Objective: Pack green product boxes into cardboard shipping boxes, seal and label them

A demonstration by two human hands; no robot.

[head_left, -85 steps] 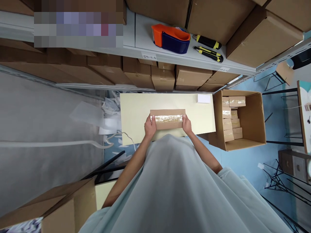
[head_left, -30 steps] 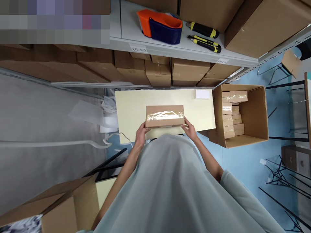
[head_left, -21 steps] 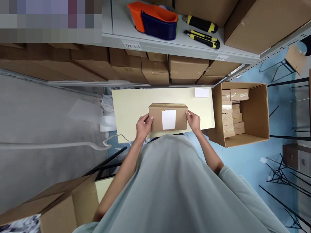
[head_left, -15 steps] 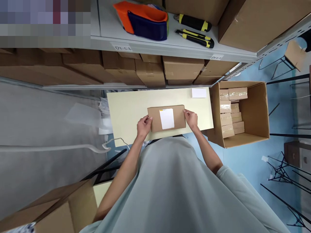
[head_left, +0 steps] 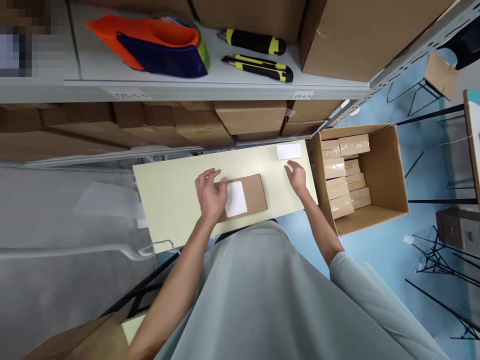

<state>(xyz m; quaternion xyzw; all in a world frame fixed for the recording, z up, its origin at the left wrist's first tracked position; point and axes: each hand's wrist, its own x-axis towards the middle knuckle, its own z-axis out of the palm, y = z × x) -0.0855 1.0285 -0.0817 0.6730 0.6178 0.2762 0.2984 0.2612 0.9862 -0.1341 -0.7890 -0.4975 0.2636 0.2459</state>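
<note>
A flat brown cardboard box (head_left: 256,194) with a white label (head_left: 236,199) on top lies on the cream table (head_left: 168,200). My left hand (head_left: 212,194) is over the box's left end, its thumb and fingers apart, hiding that end; whether it touches the box I cannot tell. To the right of the box, my right hand (head_left: 296,176) hovers over the table with fingers apart and nothing in them. Just beyond its fingertips sits a small stack of white labels or cards (head_left: 288,151).
Right of the table stands a large open carton (head_left: 388,175) holding several small taped boxes (head_left: 337,187). A shelf (head_left: 225,90) crosses above, bearing two utility knives (head_left: 258,67) and an orange and blue tape dispenser (head_left: 161,47). A white pipe-like bar (head_left: 75,252) extends at left.
My right hand has let go of the box's right end and moved toward the white stack. My left hand has shifted from the box's left edge to over its top. The view has turned slightly.
</note>
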